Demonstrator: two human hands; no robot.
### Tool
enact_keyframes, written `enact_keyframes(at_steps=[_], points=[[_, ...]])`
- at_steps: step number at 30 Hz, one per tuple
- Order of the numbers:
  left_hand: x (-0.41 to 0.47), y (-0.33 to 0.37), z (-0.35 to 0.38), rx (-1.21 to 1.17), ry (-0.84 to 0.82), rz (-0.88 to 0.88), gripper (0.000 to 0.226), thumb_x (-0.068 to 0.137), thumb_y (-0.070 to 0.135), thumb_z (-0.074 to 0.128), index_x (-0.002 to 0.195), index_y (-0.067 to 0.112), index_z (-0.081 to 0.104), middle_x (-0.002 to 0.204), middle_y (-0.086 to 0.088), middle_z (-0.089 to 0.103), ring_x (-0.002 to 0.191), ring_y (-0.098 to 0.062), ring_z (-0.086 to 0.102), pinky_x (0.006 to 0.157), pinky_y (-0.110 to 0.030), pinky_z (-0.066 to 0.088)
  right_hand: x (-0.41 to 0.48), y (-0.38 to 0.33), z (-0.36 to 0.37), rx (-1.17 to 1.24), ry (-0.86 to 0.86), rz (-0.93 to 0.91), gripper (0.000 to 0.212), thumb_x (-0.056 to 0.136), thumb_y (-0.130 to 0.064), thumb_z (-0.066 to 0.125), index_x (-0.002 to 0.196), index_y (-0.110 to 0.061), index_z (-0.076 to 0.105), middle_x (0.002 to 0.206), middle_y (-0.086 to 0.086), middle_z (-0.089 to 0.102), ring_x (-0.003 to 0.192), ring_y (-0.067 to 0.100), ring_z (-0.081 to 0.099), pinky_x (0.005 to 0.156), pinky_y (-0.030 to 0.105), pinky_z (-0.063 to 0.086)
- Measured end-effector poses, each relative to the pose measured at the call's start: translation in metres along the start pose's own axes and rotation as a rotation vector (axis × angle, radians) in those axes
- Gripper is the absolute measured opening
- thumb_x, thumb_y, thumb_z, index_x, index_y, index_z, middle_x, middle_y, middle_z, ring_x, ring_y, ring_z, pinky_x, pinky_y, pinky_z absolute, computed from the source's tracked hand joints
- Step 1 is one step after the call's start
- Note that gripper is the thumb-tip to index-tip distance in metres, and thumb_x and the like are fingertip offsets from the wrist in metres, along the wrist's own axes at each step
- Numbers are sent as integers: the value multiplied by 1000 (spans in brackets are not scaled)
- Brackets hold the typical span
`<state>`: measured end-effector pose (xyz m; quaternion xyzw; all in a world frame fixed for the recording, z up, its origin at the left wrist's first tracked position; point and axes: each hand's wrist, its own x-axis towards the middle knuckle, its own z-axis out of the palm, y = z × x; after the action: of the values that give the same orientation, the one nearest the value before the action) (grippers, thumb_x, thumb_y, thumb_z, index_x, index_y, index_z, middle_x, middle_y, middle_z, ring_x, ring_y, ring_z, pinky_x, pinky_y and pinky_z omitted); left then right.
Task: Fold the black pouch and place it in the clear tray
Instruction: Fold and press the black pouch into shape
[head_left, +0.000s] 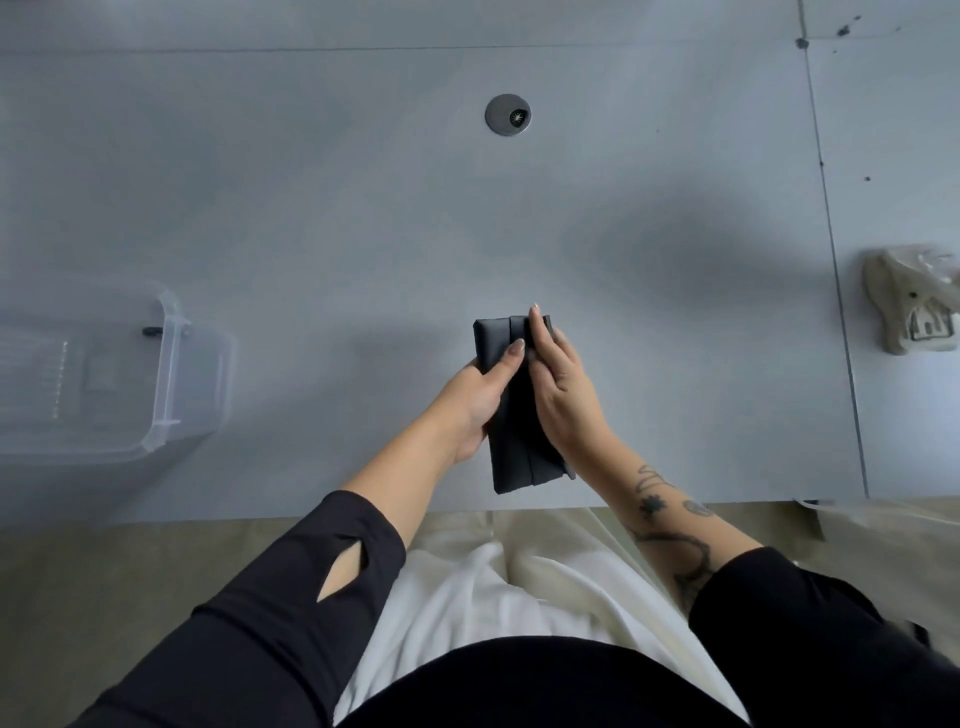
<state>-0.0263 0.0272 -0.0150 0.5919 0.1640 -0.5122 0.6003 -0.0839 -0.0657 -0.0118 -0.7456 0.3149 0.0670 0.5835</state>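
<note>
The black pouch (511, 415), soft and light (likely to spring open), is clamped between left hand (478, 400) and right hand (563, 395) above the table edge; grip across the folded layers.

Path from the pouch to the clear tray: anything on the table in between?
Nothing visible. The black pouch is held in the left hand and right hand near the table's front edge; the clear tray sits to the left, with only bare grey table between. The beige object lies off to the right, away from that path.
</note>
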Motion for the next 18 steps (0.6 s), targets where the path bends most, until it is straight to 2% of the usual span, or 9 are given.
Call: enact_keyframes(at_steps=[2,3,5,6,7,9,13,16,18], points=[[2,2,1,13,45,14,35,88,43,56,111,18,62,109,-5,70,106,-21,64,97,-34,49,0,-6,0,169,-30,-2,53,100,-10,29,151,-20,15,157,-1,24,145,6,19,113,9,14],[2,3,-1,12,59,15,32,87,42,58,106,17,63,104,-5,71,103,-22,65,94,-34,50,0,-8,-2,250,-44,12,57,100,-10,29,151,-19,6,156,0,24,145,8,20,116,16,15],[4,5,-6,23,70,20,28,86,40,61,100,17,65,99,-5,71,99,-24,67,91,-34,51,0,-11,-8,339,-90,71,64,99,-11,36,152,-17,-1,143,2,43,132,12,41,111,22,30],[5,7,-9,28,77,23,27,85,39,62,99,16,65,97,-6,71,98,-25,67,91,-34,52,0,-11,-13,330,-132,105,63,98,-13,42,151,-16,10,134,3,52,121,14,52,103,24,40],[5,8,-10,26,84,25,27,85,39,62,97,16,65,96,-6,71,96,-25,67,90,-35,52,-2,-11,-18,307,-190,146,55,95,-16,48,146,-16,27,125,5,60,111,16,59,95,26,48],[6,12,-13,29,99,21,28,83,41,64,95,16,65,94,-5,71,92,-25,68,88,-36,54,-6,-8,-26,277,-303,251,37,92,-21,56,128,-12,53,112,7,67,99,18,65,84,28,55],[4,14,-14,93,93,-1,33,82,43,64,98,15,64,93,-2,71,88,-22,67,73,-29,54,-8,3,-35,268,-347,327,33,90,-18,59,120,-5,61,108,8,69,92,18,67,79,28,59],[2,11,-12,55,84,-41,44,81,44,64,111,12,62,100,-5,70,94,-24,67,78,-31,54,-6,5,-40,241,-356,324,28,91,-15,56,118,-8,61,109,10,67,91,19,66,79,29,58],[1,11,-11,25,78,-71,50,81,46,64,116,10,60,106,-8,70,97,-26,67,80,-33,54,-7,3,-40,214,-350,304,31,92,-13,55,123,-14,57,110,9,67,94,21,65,80,33,57]])
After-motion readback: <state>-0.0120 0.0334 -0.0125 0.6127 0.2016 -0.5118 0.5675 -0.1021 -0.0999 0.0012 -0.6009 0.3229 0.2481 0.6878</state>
